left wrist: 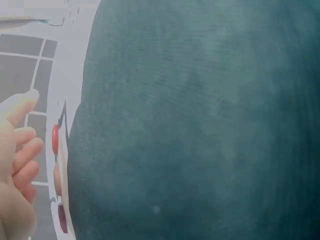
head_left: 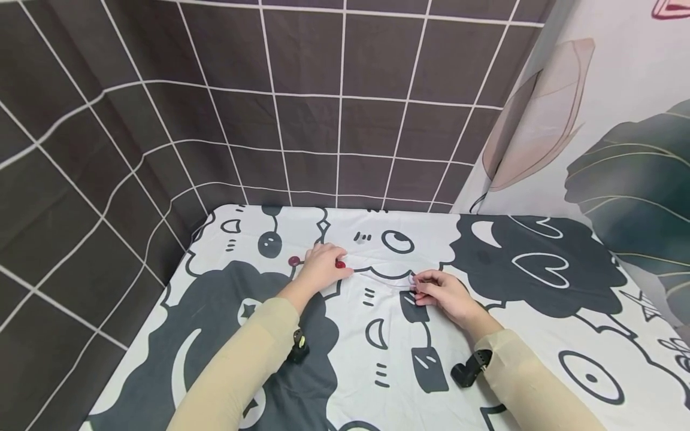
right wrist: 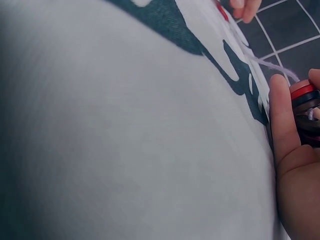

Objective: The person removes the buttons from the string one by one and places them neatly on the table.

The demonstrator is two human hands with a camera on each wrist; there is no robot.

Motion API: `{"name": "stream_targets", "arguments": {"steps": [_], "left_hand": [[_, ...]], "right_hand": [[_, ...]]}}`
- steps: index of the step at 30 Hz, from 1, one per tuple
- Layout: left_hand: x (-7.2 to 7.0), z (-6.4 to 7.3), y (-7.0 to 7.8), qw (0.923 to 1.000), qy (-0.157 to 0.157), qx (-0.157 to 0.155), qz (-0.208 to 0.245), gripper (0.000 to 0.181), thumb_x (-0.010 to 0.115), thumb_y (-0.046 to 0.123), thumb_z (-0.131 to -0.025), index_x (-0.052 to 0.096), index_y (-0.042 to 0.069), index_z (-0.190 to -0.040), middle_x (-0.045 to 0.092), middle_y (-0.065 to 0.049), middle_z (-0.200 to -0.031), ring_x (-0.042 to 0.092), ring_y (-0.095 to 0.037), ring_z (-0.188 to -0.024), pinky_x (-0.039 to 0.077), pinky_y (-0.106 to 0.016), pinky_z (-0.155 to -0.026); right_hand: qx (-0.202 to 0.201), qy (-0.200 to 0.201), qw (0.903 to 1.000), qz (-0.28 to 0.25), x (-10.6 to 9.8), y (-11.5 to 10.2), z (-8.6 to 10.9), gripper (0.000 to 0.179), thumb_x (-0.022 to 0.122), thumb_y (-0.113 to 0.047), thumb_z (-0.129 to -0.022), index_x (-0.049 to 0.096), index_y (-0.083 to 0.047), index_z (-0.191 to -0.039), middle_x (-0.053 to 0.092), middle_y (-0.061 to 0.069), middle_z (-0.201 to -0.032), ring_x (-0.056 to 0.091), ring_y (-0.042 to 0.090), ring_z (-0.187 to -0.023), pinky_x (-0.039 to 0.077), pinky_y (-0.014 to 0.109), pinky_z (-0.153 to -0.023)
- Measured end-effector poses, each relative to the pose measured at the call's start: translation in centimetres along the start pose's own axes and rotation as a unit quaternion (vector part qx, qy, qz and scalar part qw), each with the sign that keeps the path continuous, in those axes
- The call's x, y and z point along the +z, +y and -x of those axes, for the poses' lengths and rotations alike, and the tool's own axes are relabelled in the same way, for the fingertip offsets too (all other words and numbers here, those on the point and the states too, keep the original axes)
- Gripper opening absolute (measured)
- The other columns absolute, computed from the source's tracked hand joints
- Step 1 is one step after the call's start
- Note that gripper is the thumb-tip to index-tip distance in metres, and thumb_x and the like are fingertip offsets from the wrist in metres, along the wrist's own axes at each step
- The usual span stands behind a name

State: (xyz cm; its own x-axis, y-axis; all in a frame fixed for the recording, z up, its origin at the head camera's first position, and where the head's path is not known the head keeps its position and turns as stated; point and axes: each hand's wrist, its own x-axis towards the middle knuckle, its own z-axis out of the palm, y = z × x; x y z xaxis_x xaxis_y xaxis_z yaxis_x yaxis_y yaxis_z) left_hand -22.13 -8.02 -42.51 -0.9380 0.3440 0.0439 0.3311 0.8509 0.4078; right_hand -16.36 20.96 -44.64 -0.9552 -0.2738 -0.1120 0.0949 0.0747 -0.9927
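My left hand hovers low over the cloth with loosely bent fingers. A red button lies between its thumb and fingers, and a dark red button lies to its left. In the left wrist view, a brownish button sits between those two, and the hand appears apart from all three. My right hand pinches a small stack of red and black buttons between thumb and fingers. A thin lilac cord runs from this stack toward the left hand; part of the stack is hidden.
A black-and-white patterned cloth covers the work surface. Dark grid-patterned fabric hangs behind and to the left. A leaf-print curtain hangs at the right. Each wrist wears a small black camera.
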Motion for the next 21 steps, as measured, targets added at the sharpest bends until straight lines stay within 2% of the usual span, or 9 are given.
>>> {"name": "stream_targets", "arguments": {"steps": [4,9,13,21], "left_hand": [[0.0,0.0,0.3,1.0,0.005,0.008,0.002,0.05,0.068,0.04,-0.083,0.06,0.011,-0.122,0.057,-0.002,-0.101,0.047,-0.023,-0.102,0.034,-0.041,-0.089],[-0.2,0.1,0.6,0.9997,0.004,0.021,0.013,0.048,0.065,0.039,-0.085,0.06,0.01,-0.122,0.061,-0.003,-0.106,0.051,-0.024,-0.105,0.035,-0.043,-0.093],[-0.4,0.1,0.9,0.9991,-0.01,0.028,0.031,0.046,0.062,0.039,-0.088,0.06,0.009,-0.123,0.061,-0.004,-0.111,0.052,-0.023,-0.11,0.037,-0.042,-0.096],[-0.4,0.0,2.0,0.9915,-0.037,0.018,0.123,0.042,0.057,0.032,-0.092,0.055,0.011,-0.129,0.063,-0.003,-0.114,0.061,-0.021,-0.102,0.046,-0.036,-0.087]], "right_hand": [[0.002,0.003,1.0,0.003,0.1,-0.1,0.0,0.037,0.054,-0.002,-0.09,0.043,0.021,-0.117,0.059,0.018,-0.097,0.062,0.015,-0.076,0.054,0.03,-0.071],[0.002,0.003,1.0,0.005,0.1,-0.1,0.0,0.037,0.054,-0.002,-0.09,0.044,0.021,-0.117,0.059,0.016,-0.097,0.063,0.015,-0.077,0.054,0.03,-0.071],[0.002,0.001,1.0,0.002,0.1,-0.1,0.0,0.038,0.053,-0.002,-0.09,0.043,0.021,-0.118,0.059,0.017,-0.098,0.062,0.015,-0.077,0.054,0.03,-0.071],[0.001,0.004,1.0,0.0,0.2,0.0,-0.1,0.036,0.053,-0.002,-0.09,0.044,0.02,-0.117,0.06,0.017,-0.098,0.063,0.016,-0.077,0.054,0.031,-0.071]]}}
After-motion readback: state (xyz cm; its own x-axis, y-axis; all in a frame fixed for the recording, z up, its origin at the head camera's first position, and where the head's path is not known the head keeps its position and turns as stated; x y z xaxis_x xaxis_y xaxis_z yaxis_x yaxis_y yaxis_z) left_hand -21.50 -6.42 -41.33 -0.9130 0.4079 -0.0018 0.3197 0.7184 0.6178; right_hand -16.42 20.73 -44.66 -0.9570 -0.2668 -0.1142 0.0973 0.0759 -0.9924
